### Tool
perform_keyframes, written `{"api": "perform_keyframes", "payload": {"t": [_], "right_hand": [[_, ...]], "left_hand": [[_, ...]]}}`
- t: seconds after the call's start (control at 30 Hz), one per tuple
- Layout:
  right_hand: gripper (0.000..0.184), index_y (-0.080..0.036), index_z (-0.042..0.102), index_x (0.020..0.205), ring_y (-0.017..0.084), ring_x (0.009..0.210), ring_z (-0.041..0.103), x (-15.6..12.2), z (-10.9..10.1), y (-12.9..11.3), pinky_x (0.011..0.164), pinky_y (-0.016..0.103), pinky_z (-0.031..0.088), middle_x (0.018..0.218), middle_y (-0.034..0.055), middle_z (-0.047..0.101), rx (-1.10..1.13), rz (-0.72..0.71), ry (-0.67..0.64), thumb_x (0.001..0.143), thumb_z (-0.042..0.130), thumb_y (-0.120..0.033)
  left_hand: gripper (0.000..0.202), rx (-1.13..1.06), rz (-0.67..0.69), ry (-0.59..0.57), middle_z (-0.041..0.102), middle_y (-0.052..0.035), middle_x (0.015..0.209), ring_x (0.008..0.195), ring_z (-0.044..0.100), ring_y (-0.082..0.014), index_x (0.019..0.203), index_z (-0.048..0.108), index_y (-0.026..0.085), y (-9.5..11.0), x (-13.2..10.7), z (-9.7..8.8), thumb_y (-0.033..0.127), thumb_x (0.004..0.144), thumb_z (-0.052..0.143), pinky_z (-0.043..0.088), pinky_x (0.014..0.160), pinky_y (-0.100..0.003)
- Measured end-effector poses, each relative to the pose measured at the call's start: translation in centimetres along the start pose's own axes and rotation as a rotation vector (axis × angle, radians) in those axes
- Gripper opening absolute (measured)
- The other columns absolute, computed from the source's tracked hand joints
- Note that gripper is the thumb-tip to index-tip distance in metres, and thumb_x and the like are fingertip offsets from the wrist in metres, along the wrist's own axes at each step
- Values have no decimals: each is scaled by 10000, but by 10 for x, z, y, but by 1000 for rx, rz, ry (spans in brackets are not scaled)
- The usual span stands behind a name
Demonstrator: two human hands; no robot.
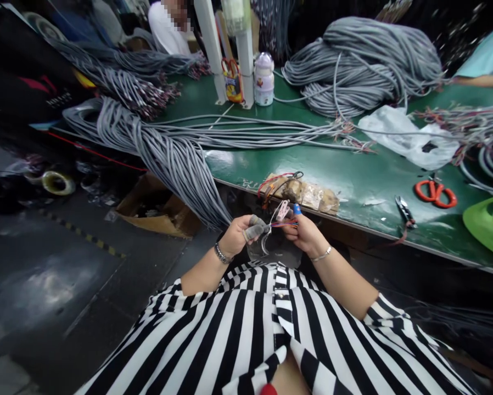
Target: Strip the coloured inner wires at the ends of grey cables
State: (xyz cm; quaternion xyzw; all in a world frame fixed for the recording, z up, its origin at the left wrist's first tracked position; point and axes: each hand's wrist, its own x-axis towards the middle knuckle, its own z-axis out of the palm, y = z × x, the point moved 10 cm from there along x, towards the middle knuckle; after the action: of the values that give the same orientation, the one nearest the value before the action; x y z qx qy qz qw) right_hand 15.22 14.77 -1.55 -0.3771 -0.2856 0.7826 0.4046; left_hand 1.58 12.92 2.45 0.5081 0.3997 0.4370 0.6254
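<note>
My left hand (240, 236) is closed around the end of a grey cable (258, 224), held just below the front edge of the green table (353, 170). My right hand (302, 231) pinches the thin coloured wires (285, 223) that stick out of that cable end; a blue cap covers one fingertip. A small pale connector (283, 210) sits at the wires, between the two hands. Both hands hover over my lap, above the black-and-white striped cloth.
A thick bundle of grey cables (168, 148) drapes off the table's left edge; a large coil (365, 60) lies at the back. Orange scissors (435, 192), cutters (403, 209), a plastic bag (407, 137), a green fan (491, 222), a bottle (264, 79). Another person sits far back.
</note>
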Motion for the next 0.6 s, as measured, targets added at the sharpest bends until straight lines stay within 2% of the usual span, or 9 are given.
{"api": "perform_keyframes", "payload": {"t": [0.07, 0.13, 0.2, 0.27, 0.37, 0.47, 0.6], "right_hand": [[505, -182, 503, 679, 17, 384, 135, 3, 5, -4, 353, 168, 81, 468, -87, 392, 21, -36, 7, 701, 743, -626], [518, -183, 499, 668, 16, 388, 151, 4, -1, -13, 355, 167, 96, 469, -85, 410, 3, -141, 91, 644, 795, -607], [533, -185, 503, 658, 19, 384, 162, 2, -9, -21, 353, 173, 108, 463, -79, 424, -27, -264, 189, 626, 792, -632], [543, -190, 503, 645, 27, 376, 170, 2, -11, -24, 347, 181, 120, 455, -71, 426, -42, -316, 227, 651, 749, -675], [573, -181, 522, 632, 29, 367, 175, 11, -3, -13, 338, 185, 123, 457, -64, 415, -5, -209, 145, 688, 680, -729], [573, -165, 566, 654, 19, 373, 179, 17, 6, -4, 346, 168, 136, 468, -69, 407, 74, -100, 56, 694, 684, -724], [540, -159, 593, 665, 18, 393, 216, 18, 4, -9, 355, 166, 168, 491, -60, 434, 148, -149, 99, 664, 747, -676]], "left_hand": [[516, -11, 3, -2, 533, 34, 517, 399, 386, -36, 765, 631, 117, -3, 7, 3, 597, 655, 786, 249, 384, -171], [504, -21, 5, -4, 529, 38, 519, 398, 378, -31, 754, 614, 120, -8, 12, 4, 587, 665, 784, 247, 387, -167], [497, -24, 3, -5, 525, 41, 520, 398, 373, -29, 750, 604, 122, -13, 16, 4, 582, 677, 777, 240, 388, -165], [504, -23, 2, -5, 526, 43, 526, 402, 378, -29, 752, 599, 124, -16, 19, 3, 592, 677, 771, 237, 389, -165], [509, -6, -5, -15, 524, 47, 528, 402, 377, -28, 748, 589, 126, -19, 22, 5, 597, 679, 767, 238, 391, -167], [492, 21, -18, -37, 513, 54, 522, 396, 365, -24, 755, 592, 122, -21, 24, 10, 582, 703, 758, 234, 394, -169], [493, 31, -22, -70, 496, 59, 509, 390, 349, -25, 753, 592, 121, -20, 25, 16, 588, 715, 745, 220, 392, -173]]}}
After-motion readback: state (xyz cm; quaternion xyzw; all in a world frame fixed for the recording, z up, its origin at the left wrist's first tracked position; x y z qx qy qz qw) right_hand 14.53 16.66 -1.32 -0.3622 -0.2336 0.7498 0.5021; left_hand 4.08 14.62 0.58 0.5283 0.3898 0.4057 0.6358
